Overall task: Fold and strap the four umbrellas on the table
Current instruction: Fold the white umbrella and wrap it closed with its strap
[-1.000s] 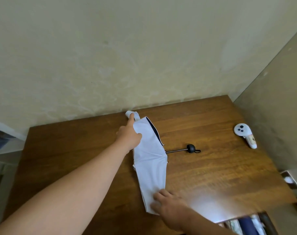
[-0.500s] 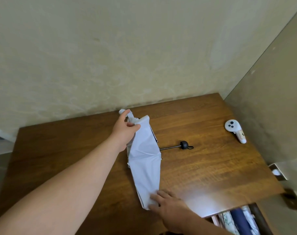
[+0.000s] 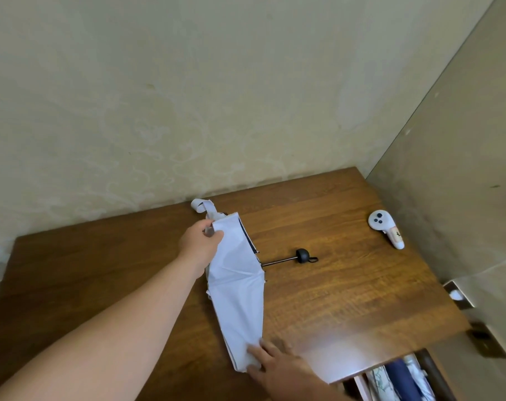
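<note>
left hand (image 3: pixel 200 243) pinches, it seems, the white umbrella (image 3: pixel 236 287); right hand (image 3: pixel 277 366) presses it.

Left hand (image 3: pixel 201 245) covers the umbrella (image 3: pixel 237 287) edge it pinches, fingertips out of sight. Right hand (image 3: pixel 277 369) runs off the bottom edge. Bundles (image 3: pixel 399 380) below the surface's (image 3: pixel 347 299) near edge: cut off, too blurred to identify.

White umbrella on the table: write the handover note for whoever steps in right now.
Left hand pinches the white umbrella canopy near its strap.
Right hand presses flat on the canopy's near end.
The umbrella lies on the table, its black handle sticking out right.
Done: canopy gathered flat.
Left: roll it, strap it. No other umbrellas show on the table.
</note>
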Tool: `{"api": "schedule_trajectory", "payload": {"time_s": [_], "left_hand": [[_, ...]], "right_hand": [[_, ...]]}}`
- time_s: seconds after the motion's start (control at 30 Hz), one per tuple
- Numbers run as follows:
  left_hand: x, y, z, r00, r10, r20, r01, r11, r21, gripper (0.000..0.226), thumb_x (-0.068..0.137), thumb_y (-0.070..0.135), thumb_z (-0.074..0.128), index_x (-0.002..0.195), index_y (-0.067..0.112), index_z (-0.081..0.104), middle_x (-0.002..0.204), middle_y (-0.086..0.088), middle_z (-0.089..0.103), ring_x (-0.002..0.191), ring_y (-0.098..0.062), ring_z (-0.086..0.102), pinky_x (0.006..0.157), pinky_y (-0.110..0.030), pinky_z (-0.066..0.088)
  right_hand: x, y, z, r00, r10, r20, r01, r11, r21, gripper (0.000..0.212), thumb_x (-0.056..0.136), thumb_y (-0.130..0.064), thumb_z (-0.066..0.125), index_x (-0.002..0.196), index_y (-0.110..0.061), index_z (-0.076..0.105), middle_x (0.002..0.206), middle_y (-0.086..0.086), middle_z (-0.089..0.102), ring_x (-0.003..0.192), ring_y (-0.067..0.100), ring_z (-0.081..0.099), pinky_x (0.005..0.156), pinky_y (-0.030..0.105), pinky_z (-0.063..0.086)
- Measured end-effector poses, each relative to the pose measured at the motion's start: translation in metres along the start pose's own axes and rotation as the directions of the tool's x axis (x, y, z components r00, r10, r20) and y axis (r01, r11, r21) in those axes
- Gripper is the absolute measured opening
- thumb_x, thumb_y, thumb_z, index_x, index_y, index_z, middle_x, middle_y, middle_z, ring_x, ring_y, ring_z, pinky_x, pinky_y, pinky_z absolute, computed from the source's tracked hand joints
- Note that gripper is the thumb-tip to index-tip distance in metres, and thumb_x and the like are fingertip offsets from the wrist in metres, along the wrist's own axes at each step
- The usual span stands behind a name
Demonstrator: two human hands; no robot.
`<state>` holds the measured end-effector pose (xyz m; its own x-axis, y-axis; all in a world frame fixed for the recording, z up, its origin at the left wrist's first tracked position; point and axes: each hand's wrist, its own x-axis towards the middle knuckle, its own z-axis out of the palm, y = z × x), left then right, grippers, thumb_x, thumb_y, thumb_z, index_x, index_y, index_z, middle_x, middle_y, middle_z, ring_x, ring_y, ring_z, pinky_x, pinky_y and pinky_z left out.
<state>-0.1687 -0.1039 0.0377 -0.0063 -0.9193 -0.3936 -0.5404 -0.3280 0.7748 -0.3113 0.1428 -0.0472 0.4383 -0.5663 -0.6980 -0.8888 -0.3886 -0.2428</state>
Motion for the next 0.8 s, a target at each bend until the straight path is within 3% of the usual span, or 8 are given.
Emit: {"api": "schedule_trajectory", "payload": {"time_s": [0.1,0.23,0.3,0.37,0.43,0.53,0.63,0.8], "left_hand": [[-0.003,0.0,0.003,0.998,0.017,-0.06,-0.018,1.0,-0.02,0.027,0.1,0.032,0.064,0.127,0.028,0.066,0.103,0.011,0.064,0.091,-0.01,0.061,0.08,-0.035,0.056],[-0.012,0.009,0.002,0.993,0.072,-0.092,-0.078,0.995,-0.06,0.006,0.1,0.032,0.067,0.098,0.037,0.066,0.099,0.013,0.065,0.092,-0.012,0.064,0.081,-0.037,0.059],[-0.018,0.012,-0.001,0.99,0.106,-0.089,-0.11,0.993,-0.033,0.011,0.1,0.033,0.067,0.092,0.039,0.065,0.099,0.011,0.066,0.09,-0.012,0.063,0.08,-0.037,0.059],[-0.031,0.013,-0.006,0.989,0.125,-0.078,-0.127,0.992,-0.023,0.01,0.099,0.032,0.068,0.092,0.038,0.066,0.097,0.009,0.066,0.088,-0.012,0.063,0.073,-0.033,0.056],[-0.043,0.008,-0.011,0.988,0.14,-0.063,-0.14,0.99,-0.005,0.007,0.098,0.032,0.068,0.092,0.036,0.069,0.095,0.007,0.067,0.086,-0.013,0.064,0.068,-0.03,0.052],[-0.06,-0.002,-0.015,0.985,0.17,-0.041,-0.169,0.985,0.016,0.007,0.095,0.031,0.071,0.09,0.036,0.072,0.092,0.005,0.067,0.084,-0.013,0.064,0.067,-0.028,0.051],[-0.073,-0.009,-0.017,0.977,0.212,-0.022,-0.212,0.977,0.039,0.007,0.094,0.031,0.074,0.091,0.038,0.074,0.096,0.009,0.066,0.086,-0.009,0.064,0.067,-0.023,0.049],[-0.081,-0.017,-0.019,0.969,0.246,-0.001,-0.246,0.969,0.018,0.008,0.096,0.034,0.074,0.095,0.041,0.073,0.103,0.013,0.066,0.093,-0.006,0.065,0.076,-0.025,0.057]], "right_hand": [[0.001,-0.001,0.003,0.999,0.023,0.041,-0.024,1.0,0.009,0.046,0.113,-0.028,0.031,0.158,-0.018,0.032,0.174,0.008,-0.005,0.159,0.04,-0.006,0.12,0.073,-0.005],[0.0,0.005,-0.003,0.997,0.067,0.047,-0.073,0.991,0.116,0.043,0.112,-0.029,0.037,0.154,-0.022,0.045,0.174,0.003,0.005,0.158,0.036,-0.001,0.123,0.069,-0.004],[-0.005,0.012,-0.009,0.994,0.106,0.0,-0.103,0.963,0.248,0.039,0.105,-0.024,0.05,0.143,-0.021,0.059,0.164,-0.001,0.032,0.153,0.032,0.022,0.126,0.059,0.016],[-0.014,0.023,-0.022,0.969,0.21,-0.129,-0.145,0.909,0.391,0.031,0.096,-0.023,0.054,0.122,-0.026,0.07,0.136,-0.005,0.058,0.131,0.028,0.054,0.109,0.045,0.045],[-0.023,0.036,-0.047,0.903,0.375,-0.209,-0.221,0.823,0.524,0.034,0.094,-0.022,0.049,0.119,-0.029,0.071,0.123,-0.008,0.067,0.111,0.019,0.066,0.089,0.036,0.055],[-0.029,0.051,-0.097,0.783,0.503,-0.367,-0.173,0.743,0.647,0.042,0.095,-0.026,0.056,0.135,-0.035,0.065,0.127,-0.011,0.066,0.114,0.011,0.065,0.085,0.026,0.051],[-0.029,0.053,-0.145,0.662,0.557,-0.501,-0.03,0.688,0.725,0.049,0.092,-0.027,0.064,0.14,-0.038,0.058,0.121,-0.013,0.057,0.11,0.01,0.06,0.087,0.028,0.051],[-0.017,0.048,-0.181,0.634,0.543,-0.55,-0.064,0.746,0.663,0.043,0.092,-0.035,0.071,0.134,-0.032,0.064,0.117,-0.006,0.055,0.107,0.019,0.06,0.082,0.034,0.054]]}}
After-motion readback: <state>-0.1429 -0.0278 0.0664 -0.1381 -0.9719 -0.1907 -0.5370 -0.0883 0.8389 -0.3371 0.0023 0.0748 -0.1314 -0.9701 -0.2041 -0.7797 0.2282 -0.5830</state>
